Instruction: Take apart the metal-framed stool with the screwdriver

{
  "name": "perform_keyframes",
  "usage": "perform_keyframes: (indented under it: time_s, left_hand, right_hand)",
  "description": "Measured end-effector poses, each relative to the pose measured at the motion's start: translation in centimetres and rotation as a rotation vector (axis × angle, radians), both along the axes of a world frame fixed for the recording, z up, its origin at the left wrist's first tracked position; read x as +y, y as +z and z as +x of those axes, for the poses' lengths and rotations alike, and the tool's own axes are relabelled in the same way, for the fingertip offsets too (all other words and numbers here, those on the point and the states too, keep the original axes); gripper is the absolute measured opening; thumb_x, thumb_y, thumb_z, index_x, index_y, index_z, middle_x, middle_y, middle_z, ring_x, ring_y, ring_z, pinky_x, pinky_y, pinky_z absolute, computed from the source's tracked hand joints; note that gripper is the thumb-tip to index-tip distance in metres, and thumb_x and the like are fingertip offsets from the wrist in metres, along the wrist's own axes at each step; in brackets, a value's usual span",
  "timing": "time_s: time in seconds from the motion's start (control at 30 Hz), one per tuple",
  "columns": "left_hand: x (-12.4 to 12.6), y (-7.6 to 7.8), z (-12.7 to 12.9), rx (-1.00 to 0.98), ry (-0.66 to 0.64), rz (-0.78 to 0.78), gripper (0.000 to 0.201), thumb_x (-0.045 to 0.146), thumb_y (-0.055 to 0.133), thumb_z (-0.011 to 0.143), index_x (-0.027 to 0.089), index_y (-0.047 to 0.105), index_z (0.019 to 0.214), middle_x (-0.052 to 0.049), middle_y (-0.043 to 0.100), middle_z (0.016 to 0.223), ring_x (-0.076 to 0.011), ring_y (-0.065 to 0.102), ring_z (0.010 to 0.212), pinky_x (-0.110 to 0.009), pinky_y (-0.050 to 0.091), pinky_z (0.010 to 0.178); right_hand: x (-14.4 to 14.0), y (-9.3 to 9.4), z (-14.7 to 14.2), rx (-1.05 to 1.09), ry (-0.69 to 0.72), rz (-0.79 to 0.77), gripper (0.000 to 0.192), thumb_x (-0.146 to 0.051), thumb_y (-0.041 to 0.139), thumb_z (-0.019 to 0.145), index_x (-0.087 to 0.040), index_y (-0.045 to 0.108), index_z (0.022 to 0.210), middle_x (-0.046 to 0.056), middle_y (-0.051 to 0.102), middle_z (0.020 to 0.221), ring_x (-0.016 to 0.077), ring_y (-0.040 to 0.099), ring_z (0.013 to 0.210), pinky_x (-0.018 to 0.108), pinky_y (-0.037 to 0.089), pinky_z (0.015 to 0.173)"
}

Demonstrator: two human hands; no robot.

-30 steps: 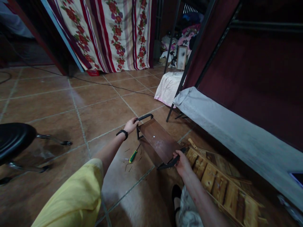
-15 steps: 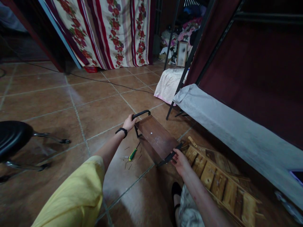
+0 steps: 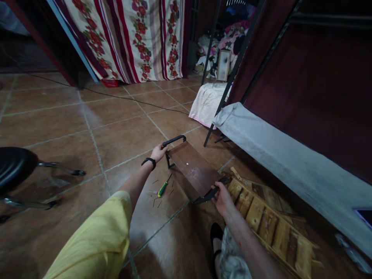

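A small rack with a brown wooden board (image 3: pixel 194 167) and black metal end frames stands on the tiled floor before me. At its far left end, my left hand (image 3: pixel 159 152) is closed round the corner of the black bar. My right hand (image 3: pixel 222 197) grips the black frame at the near right end, fingers bent over the edge. Left of the rack lies a screwdriver (image 3: pixel 162 189) with a green and yellow handle. Several thin screws or nails (image 3: pixel 159 204) are scattered around it, too small to tell which.
A slatted wooden piece (image 3: pixel 267 221) lies at the right, close to my right forearm. A black round stool (image 3: pixel 17 168) stands at the left. A dark cable (image 3: pixel 130 99) crosses the floor. Behind are a floral curtain (image 3: pixel 122 42) and a bed with a grey sheet (image 3: pixel 279 155).
Both hands keep their hold on the rack, which has shifted very slightly to the right. The screwdriver and small metal pieces stay where they were.
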State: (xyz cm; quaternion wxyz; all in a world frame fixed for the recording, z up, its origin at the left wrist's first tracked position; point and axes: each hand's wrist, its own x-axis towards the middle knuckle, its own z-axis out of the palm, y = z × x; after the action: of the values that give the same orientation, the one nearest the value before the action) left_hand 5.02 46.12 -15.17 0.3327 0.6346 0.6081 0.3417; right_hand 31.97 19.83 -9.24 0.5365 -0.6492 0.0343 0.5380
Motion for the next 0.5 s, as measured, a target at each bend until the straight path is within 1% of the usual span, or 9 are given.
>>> perform_keyframes:
  time_s: [0.07, 0.17, 0.3, 0.37, 0.5]
  left_hand:
    - [0.3, -0.2, -0.1, 0.022, 0.028, -0.007, 0.035, 0.034, 0.052, 0.079, 0.014, 0.062, 0.105, -0.010, 0.069, 0.095, -0.0219, 0.064, 0.088, -0.032, 0.049, 0.082]
    - [0.7, -0.6, -0.6, 0.001, 0.061, 0.004, 0.033, 0.030, 0.052, 0.079, 0.013, 0.061, 0.105, -0.011, 0.068, 0.102, -0.0217, 0.063, 0.094, -0.033, 0.048, 0.085]
    - [1.1, -1.2, -1.0, -0.031, 0.025, -0.005, 0.034, 0.028, 0.056, 0.076, 0.012, 0.060, 0.106, -0.013, 0.066, 0.107, -0.0221, 0.062, 0.097, -0.034, 0.047, 0.088]
    - [1.1, -1.4, -0.9, -0.071, 0.002, -0.025, 0.034, 0.026, 0.058, 0.075, 0.011, 0.060, 0.106, -0.014, 0.066, 0.106, -0.0219, 0.063, 0.096, -0.034, 0.048, 0.087]
    - [0.6, -1.6, -0.4, -0.152, 0.006, -0.049, 0.038, 0.023, 0.061, 0.073, 0.012, 0.058, 0.109, -0.013, 0.065, 0.107, -0.0214, 0.063, 0.096, -0.034, 0.050, 0.086]
  right_hand:
    - [0.0, 0.2, -0.2, -0.001, 0.020, 0.006, 0.013, -0.033, 0.061, 0.071, -0.022, 0.056, 0.075, -0.002, 0.063, 0.074, 0.0134, 0.054, 0.068, 0.024, 0.035, 0.055]
    - [0.0, 0.4, -0.4, 0.013, 0.032, 0.001, 0.011, -0.032, 0.061, 0.072, -0.022, 0.057, 0.075, -0.003, 0.062, 0.071, 0.0131, 0.052, 0.068, 0.025, 0.037, 0.059]
    - [0.0, 0.1, -0.5, 0.040, 0.054, 0.001, 0.011, -0.032, 0.062, 0.072, -0.022, 0.059, 0.075, -0.003, 0.061, 0.072, 0.0131, 0.052, 0.071, 0.026, 0.038, 0.063]
    - [0.0, -0.1, -0.4, 0.037, 0.059, 0.004, 0.013, -0.033, 0.064, 0.071, -0.021, 0.059, 0.075, -0.002, 0.062, 0.072, 0.0136, 0.052, 0.072, 0.026, 0.037, 0.062]
    - [0.0, -0.1, -0.4, 0.012, 0.042, -0.001, 0.014, -0.033, 0.064, 0.071, -0.021, 0.059, 0.074, -0.001, 0.065, 0.078, 0.0136, 0.054, 0.072, 0.025, 0.036, 0.058]
